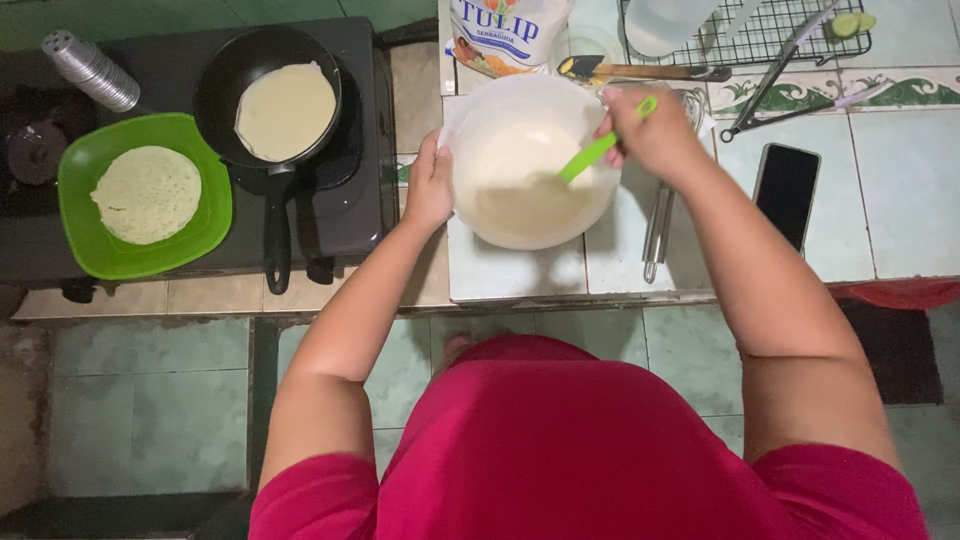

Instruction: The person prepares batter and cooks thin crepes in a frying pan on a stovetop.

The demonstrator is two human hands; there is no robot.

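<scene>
The white mixing bowl [530, 170] of pale batter stood on the tiled counter [900, 200], just right of the stove [350, 200]. The black pan [265, 100] held a thin crepe. The left hand [430, 185] gripped the bowl's rim. The right hand [650, 135] was closed around a green spoon [600, 150] dipped in the batter.

**One bag, one dark screen**

A white flour bag [508, 35] with blue lettering and an orange picture stood at the desk's [900, 210] far edge, just behind the bowl [530, 165]. To the right, a black phone [785, 193] lay flat, its screen dark.
</scene>
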